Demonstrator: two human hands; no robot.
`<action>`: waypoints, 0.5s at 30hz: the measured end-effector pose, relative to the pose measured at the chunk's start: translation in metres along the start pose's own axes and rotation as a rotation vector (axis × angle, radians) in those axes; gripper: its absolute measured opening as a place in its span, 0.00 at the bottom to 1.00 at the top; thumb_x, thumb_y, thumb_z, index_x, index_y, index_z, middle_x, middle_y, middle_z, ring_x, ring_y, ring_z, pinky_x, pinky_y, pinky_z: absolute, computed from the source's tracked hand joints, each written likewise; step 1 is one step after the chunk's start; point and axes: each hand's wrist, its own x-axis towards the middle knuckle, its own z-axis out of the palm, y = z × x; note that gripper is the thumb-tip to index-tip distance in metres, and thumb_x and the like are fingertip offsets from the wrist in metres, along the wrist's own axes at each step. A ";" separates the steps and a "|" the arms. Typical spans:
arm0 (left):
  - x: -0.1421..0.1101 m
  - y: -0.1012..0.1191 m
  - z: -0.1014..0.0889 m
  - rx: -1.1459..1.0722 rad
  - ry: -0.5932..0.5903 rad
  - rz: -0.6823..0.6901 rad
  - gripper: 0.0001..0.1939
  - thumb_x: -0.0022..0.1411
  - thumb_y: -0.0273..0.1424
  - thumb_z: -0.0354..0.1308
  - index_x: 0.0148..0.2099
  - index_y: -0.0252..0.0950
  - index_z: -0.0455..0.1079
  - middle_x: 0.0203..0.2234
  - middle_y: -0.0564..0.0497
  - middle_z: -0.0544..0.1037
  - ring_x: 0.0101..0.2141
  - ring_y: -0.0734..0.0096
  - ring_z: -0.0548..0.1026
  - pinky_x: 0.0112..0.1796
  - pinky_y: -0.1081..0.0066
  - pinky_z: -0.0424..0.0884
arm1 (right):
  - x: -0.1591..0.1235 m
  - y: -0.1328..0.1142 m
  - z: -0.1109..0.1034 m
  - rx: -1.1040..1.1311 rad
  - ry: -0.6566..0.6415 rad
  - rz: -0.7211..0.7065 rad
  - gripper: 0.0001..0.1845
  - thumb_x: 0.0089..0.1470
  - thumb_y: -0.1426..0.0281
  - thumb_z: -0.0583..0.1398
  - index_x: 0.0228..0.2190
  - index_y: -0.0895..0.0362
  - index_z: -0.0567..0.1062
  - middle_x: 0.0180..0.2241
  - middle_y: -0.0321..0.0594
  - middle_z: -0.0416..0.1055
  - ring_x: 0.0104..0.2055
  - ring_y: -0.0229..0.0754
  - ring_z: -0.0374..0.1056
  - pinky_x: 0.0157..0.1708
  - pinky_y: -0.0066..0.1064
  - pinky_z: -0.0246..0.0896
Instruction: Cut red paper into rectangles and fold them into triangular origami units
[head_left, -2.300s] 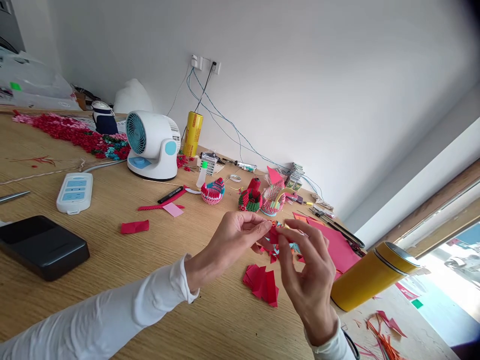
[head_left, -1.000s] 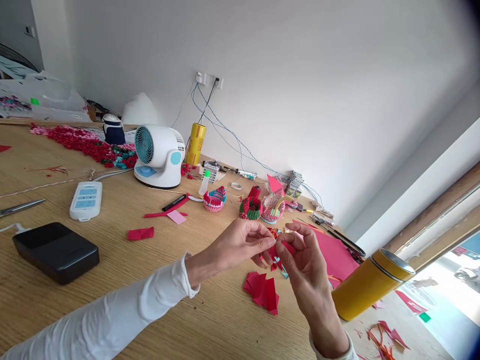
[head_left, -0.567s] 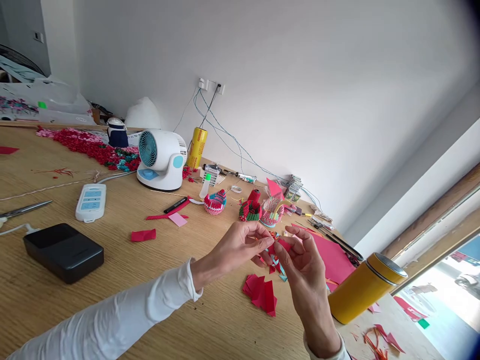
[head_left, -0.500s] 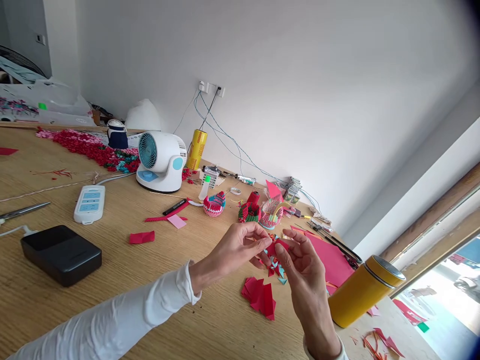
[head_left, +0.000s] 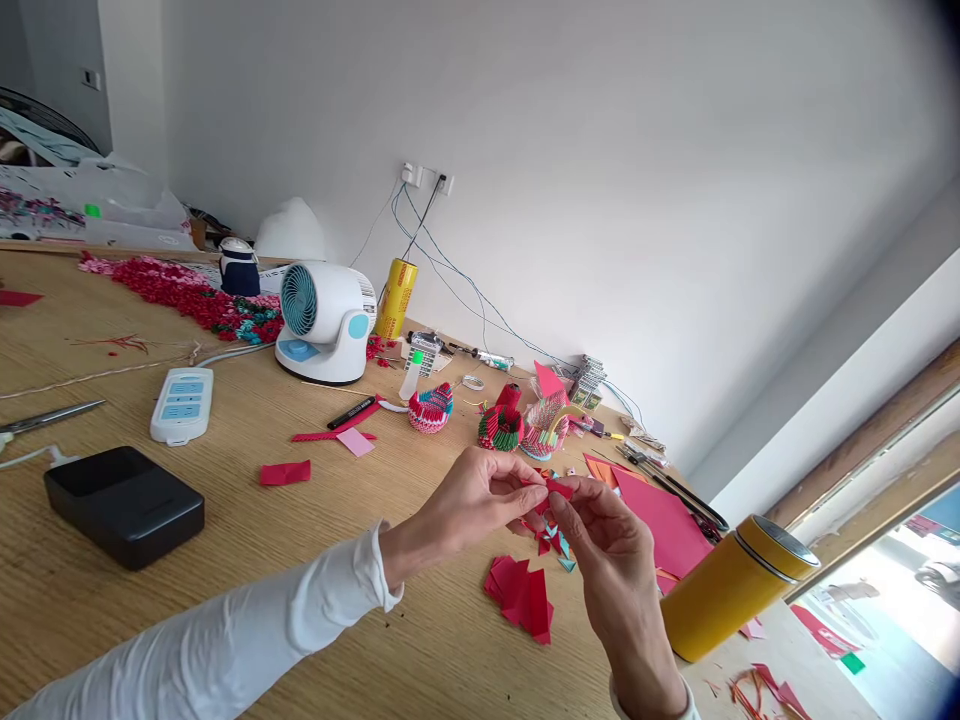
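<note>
Both hands meet above the wooden table [head_left: 315,560], pinching one small red paper piece [head_left: 558,489] between their fingertips. My left hand [head_left: 472,500] grips its left side with thumb and forefinger. My right hand [head_left: 611,540] holds the other side, fingers curled. Right below the hands lies a small pile of red paper pieces [head_left: 522,592], with a few red and teal folded bits [head_left: 553,540] beside it.
A yellow metal canister [head_left: 731,600] stands close to my right hand, with a pink paper sheet [head_left: 664,515] and scissors [head_left: 671,470] behind. Farther back are folded-paper models [head_left: 501,425], a white fan [head_left: 322,320], a power strip [head_left: 178,403] and a black power bank [head_left: 124,505].
The hands have stayed together on the red piece, with fingers working it. My right fingers have curled in tighter over it. The view has drifted slightly.
</note>
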 end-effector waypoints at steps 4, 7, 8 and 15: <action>-0.001 0.002 0.002 -0.032 -0.011 -0.007 0.15 0.55 0.39 0.65 0.35 0.30 0.73 0.23 0.49 0.78 0.26 0.71 0.77 0.30 0.72 0.75 | 0.000 0.001 -0.001 0.105 -0.002 0.014 0.06 0.53 0.67 0.65 0.35 0.53 0.78 0.31 0.38 0.75 0.32 0.39 0.69 0.31 0.29 0.66; -0.003 0.006 0.002 -0.024 -0.037 -0.042 0.15 0.56 0.40 0.64 0.37 0.31 0.73 0.24 0.49 0.78 0.27 0.70 0.78 0.30 0.73 0.75 | -0.001 0.001 -0.003 0.145 -0.020 0.019 0.03 0.54 0.68 0.64 0.34 0.52 0.78 0.30 0.37 0.74 0.31 0.38 0.68 0.31 0.29 0.66; -0.004 0.007 0.002 -0.020 -0.044 -0.058 0.16 0.57 0.40 0.63 0.38 0.31 0.73 0.25 0.49 0.78 0.28 0.70 0.78 0.30 0.73 0.75 | -0.001 0.001 -0.004 0.130 -0.023 0.014 0.02 0.55 0.68 0.64 0.33 0.52 0.78 0.29 0.37 0.74 0.31 0.39 0.68 0.31 0.29 0.66; -0.002 0.007 -0.002 -0.044 -0.097 -0.138 0.18 0.56 0.42 0.63 0.40 0.32 0.72 0.31 0.48 0.78 0.32 0.68 0.78 0.31 0.71 0.75 | -0.002 -0.007 -0.002 -0.070 -0.048 -0.073 0.03 0.55 0.67 0.63 0.32 0.54 0.77 0.31 0.38 0.72 0.33 0.40 0.68 0.31 0.28 0.64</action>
